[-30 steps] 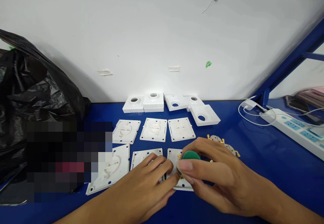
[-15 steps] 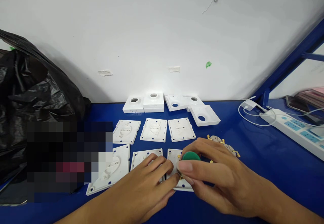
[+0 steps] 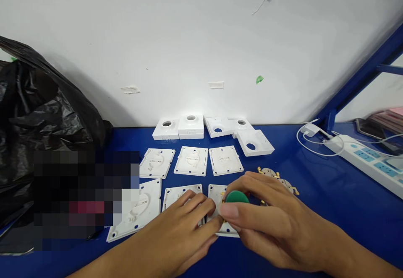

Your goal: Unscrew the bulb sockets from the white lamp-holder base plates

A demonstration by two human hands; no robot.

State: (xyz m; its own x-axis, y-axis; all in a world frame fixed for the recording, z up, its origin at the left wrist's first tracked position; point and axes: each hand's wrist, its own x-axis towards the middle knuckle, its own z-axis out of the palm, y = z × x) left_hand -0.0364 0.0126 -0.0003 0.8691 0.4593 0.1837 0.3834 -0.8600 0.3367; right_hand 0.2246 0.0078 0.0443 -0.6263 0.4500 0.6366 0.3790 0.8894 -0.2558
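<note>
My right hand (image 3: 277, 223) is closed, thumb and fingers pinching a round green-topped piece (image 3: 237, 196) above the nearest right-hand white square plate (image 3: 215, 191). Small brass-coloured contacts show beside the green top; its underside is hidden by my fingers. From the left, my left hand (image 3: 189, 223) reaches in with bent fingers. Its index finger presses at the plate beside the green-topped piece, and the thumb lies by the plate's lower left edge. Under the other left fingers lies a second white plate (image 3: 170, 196), partly covered.
Several more white plates (image 3: 190, 170) lie on the blue table (image 3: 315, 211). White housings with round holes (image 3: 191, 128) stand along the wall. Metal parts with brass contacts (image 3: 270, 172) sit behind my right hand. A power strip (image 3: 365, 154) is at right, a black plastic bag (image 3: 47, 102) at left.
The green top has tipped slightly and sits a little lower in my right hand's pinch. Both hands stay almost in place; the plates and housings have not moved.
</note>
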